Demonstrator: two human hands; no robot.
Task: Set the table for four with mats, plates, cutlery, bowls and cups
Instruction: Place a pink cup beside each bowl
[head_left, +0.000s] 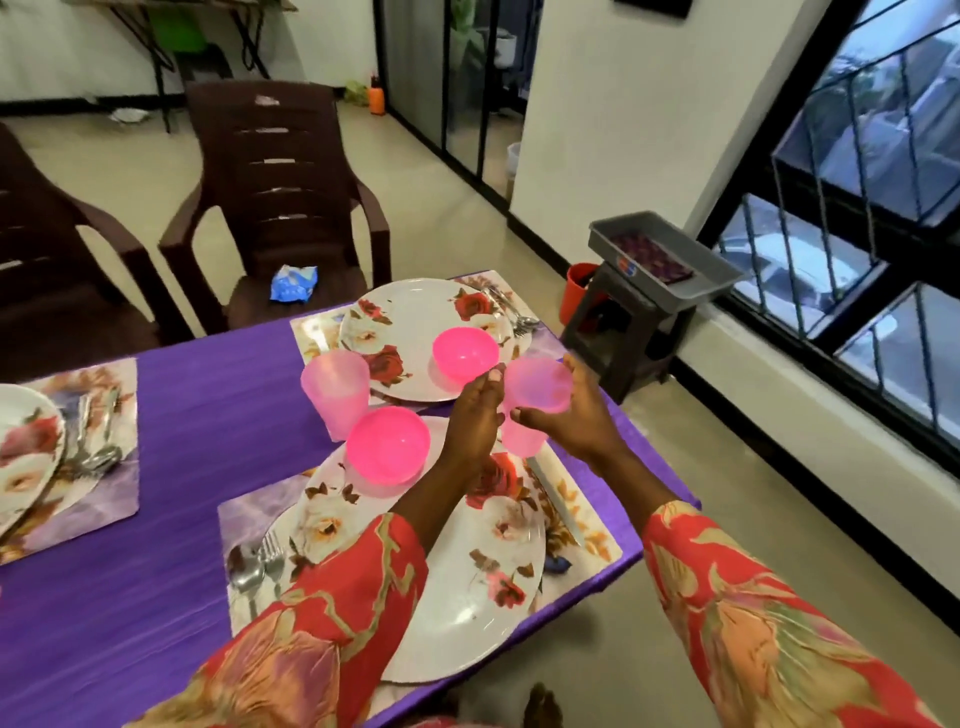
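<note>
While both arms reach out over the near plate, the right hand grips a pale pink cup, fingers and thumb curled round its wall, and holds it in the air above that plate's far right edge. Left hand comes in right beside it, fingers straight and close together, tips touching the cup's near side by the rim! Whether the left thumb is on the cup, I cannot tell. On the near plate's far left rim sits a bright pink bowl, and just beyond that bowl stands a second pale pink cup on the purple tablecloth. Beyond the near plate lies the far plate with another pink bowl on it, cutlery along its right side. A knife lies on the mat to the right of the near plate; a fork and spoon lie to its left. Further left of the near plate, a third plate shows at the frame edge with cutlery on its own mat. Past the far plate stands a brown chair with a blue packet on its seat.
</note>
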